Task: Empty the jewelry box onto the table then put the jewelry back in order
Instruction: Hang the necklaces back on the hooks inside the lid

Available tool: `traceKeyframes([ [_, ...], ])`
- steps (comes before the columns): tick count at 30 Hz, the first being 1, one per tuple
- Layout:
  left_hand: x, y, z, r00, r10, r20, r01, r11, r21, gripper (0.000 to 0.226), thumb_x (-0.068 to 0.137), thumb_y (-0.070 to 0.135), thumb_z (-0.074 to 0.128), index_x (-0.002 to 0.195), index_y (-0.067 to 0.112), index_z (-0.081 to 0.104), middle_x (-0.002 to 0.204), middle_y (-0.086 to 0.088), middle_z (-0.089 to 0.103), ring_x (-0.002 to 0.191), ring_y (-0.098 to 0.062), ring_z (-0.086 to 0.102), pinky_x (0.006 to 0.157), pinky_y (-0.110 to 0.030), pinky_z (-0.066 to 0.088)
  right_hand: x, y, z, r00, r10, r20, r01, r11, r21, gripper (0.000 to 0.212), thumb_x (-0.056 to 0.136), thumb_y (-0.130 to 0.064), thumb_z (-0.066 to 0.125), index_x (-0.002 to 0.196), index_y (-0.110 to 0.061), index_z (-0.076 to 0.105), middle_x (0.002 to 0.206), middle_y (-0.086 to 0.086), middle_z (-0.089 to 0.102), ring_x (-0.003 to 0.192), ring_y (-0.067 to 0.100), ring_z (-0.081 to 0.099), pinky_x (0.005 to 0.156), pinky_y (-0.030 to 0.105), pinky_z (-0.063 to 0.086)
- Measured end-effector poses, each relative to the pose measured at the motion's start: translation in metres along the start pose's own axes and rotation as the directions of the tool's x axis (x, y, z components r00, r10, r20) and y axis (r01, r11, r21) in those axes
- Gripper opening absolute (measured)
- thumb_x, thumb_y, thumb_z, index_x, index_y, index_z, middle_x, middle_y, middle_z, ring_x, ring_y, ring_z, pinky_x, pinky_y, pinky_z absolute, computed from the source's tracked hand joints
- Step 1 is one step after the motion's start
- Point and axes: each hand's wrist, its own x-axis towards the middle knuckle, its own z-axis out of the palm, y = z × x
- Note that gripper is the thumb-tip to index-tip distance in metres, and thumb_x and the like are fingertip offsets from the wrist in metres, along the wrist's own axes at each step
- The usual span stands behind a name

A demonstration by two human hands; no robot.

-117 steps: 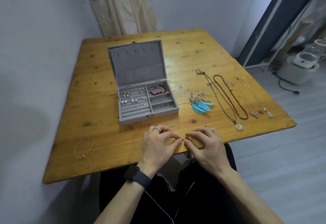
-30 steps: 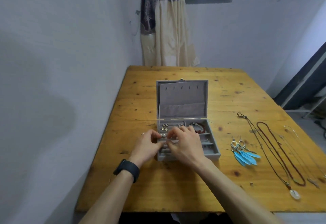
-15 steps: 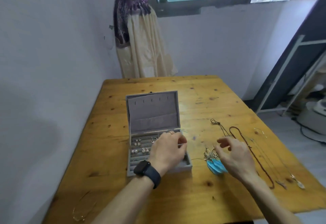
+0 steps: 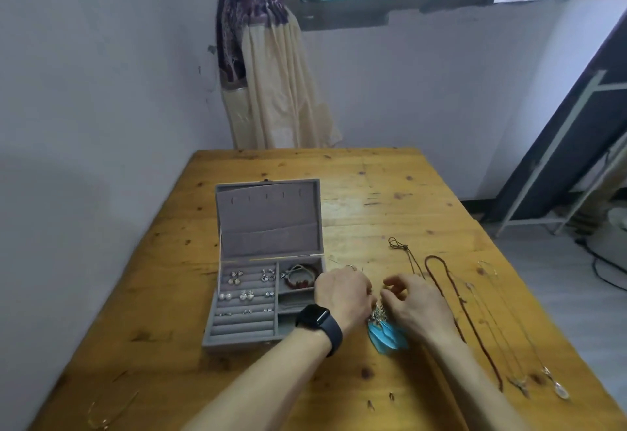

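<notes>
Both hands were over the feather earrings (image 4: pixel 386 336), just right of the jewelry box (image 4: pixel 237 337), toward the table's (image 4: pixel 373 193) near edge. Metal hooks lay under the fingers, soft blue feathers trailing nearward. Left hand (image 4: pixel 342 295) and right hand (image 4: pixel 419 306) were curled; whether either pinched, couldn't tell. The felt-lined box sat nearer the left.

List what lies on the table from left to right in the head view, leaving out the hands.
thin bangle → jewelry box → blue feather earrings → red bead necklace → thin chain with the oval pendant. The dark cord necklace is left out because it is partly hidden.
</notes>
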Motion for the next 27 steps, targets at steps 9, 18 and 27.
traceKeyframes([
  [9,0.005,-0.013,0.002,0.999,-0.027,0.031,0.034,0.969,-0.247,0.021,0.094,0.045,0.061,0.104,0.033,0.076,0.102,0.012,0.075,0.097,-0.012,0.068,0.081,-0.028,0.054,-0.007,0.004,0.004,0.998,-0.018,-0.063,0.022,0.998,0.054,0.018,0.097,-0.041,0.057,0.103,-0.028,0.069,0.094,-0.009,0.064,0.087,0.010,0.059,0.076,0.029,0.053],
  [18,-0.012,-0.067,-0.064,0.997,-0.042,-0.066,-0.004,0.814,-0.581,0.019,0.089,0.049,0.068,0.089,0.031,0.074,0.083,0.018,0.072,0.079,0.004,0.065,0.075,-0.031,0.058,-0.016,-0.037,-0.032,0.981,-0.128,-0.144,0.175,0.907,0.382,0.006,0.095,-0.031,0.066,0.097,-0.031,0.072,0.088,-0.020,0.070,0.084,-0.010,0.062,0.064,0.008,0.048],
  [27,-0.037,-0.165,-0.116,0.960,-0.193,-0.204,-0.012,0.698,-0.716,0.013,0.098,0.037,0.059,0.093,0.026,0.063,0.090,0.010,0.074,0.082,0.000,0.066,0.074,-0.026,0.056,0.016,-0.142,-0.040,0.937,-0.276,-0.215,0.346,0.823,0.451,0.006,0.095,-0.029,0.067,0.096,-0.030,0.072,0.087,-0.017,0.071,0.081,-0.008,0.063,0.063,0.009,0.049],
])
